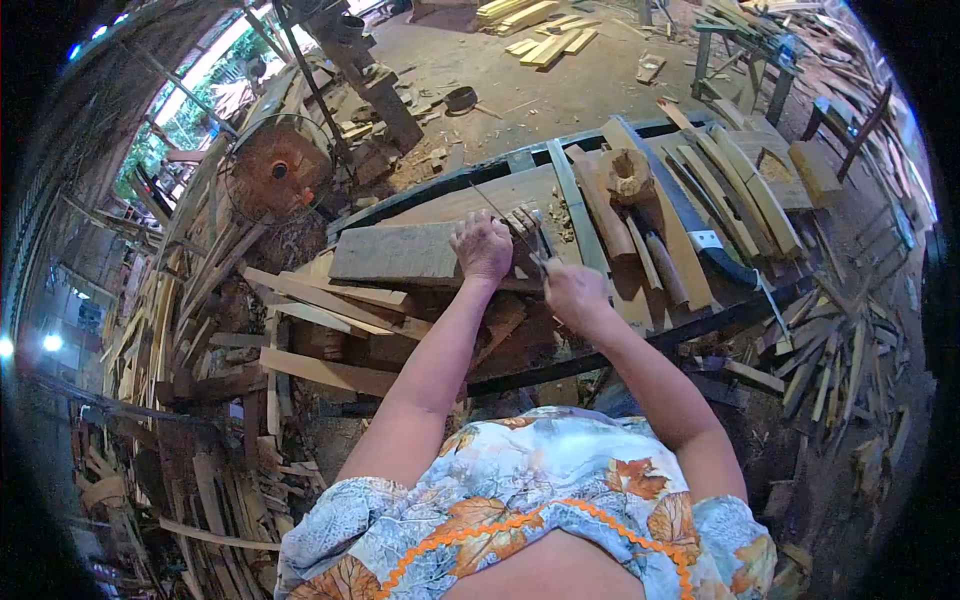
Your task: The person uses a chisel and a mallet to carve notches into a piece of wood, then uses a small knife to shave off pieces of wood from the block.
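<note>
left hand (482, 246) curled on grey plank (395, 254), grip unclear — right hand (576, 292) clasps thin metal tool (540, 256).

Grey weathered plank (395, 253), rust-orange disc (277, 170), pale blue blouse (520, 500) with orange leaf print.

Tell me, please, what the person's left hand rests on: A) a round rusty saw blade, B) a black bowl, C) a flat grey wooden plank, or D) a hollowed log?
C: the left hand lies on the near end of the flat grey wooden plank on the bench.
</note>
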{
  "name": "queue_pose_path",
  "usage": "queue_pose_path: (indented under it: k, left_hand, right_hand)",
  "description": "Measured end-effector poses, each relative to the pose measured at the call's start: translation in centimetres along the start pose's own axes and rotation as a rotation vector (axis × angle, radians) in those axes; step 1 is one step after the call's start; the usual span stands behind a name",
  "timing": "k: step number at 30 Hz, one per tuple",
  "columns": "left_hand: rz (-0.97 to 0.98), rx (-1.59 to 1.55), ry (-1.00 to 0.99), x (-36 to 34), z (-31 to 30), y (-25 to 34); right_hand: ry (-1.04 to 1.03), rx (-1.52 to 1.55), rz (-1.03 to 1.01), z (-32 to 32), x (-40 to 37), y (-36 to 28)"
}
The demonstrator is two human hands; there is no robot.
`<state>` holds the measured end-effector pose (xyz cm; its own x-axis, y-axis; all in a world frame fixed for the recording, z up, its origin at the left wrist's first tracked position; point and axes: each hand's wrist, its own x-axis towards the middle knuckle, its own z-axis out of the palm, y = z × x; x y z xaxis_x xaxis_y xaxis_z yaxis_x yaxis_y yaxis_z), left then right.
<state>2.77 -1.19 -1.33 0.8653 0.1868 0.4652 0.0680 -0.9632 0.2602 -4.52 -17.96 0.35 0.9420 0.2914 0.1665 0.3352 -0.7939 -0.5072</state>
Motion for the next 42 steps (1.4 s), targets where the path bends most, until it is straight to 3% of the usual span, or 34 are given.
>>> queue_pose_path:
  k: [7,10,17,21,31,42]
  left_hand:
    - [0.063,-0.231,-0.038,-0.8,0.1,-2.6]
    - [-0.059,0.047,0.06,-1.2,-0.4,-1.2]
    - [-0.043,0.019,-0.022,-1.0,-1.3,-1.0]
    - [-0.026,0.011,0.042,-1.1,-0.8,-1.1]
    - [-0.01,0.048,0.078,-1.1,0.1,-1.6]
    - [-0.028,0.041,0.05,-0.8,-0.4,-1.2]
  right_hand:
    - [-0.011,0.007,0.034,0.2,2.0,-0.6]
    - [-0.003,0.001,0.033,0.7,2.0,-0.7]
    - [0.038,0.085,0.016,-2.8,2.5,-3.0]
    - [0.161,0.135,-0.006,-5.5,2.5,-4.9]
    - [-0.022,0.056,0.023,-1.0,-0.5,-2.2]
    - [-0.118,0.002,0.028,-2.7,-6.5,-1.1]
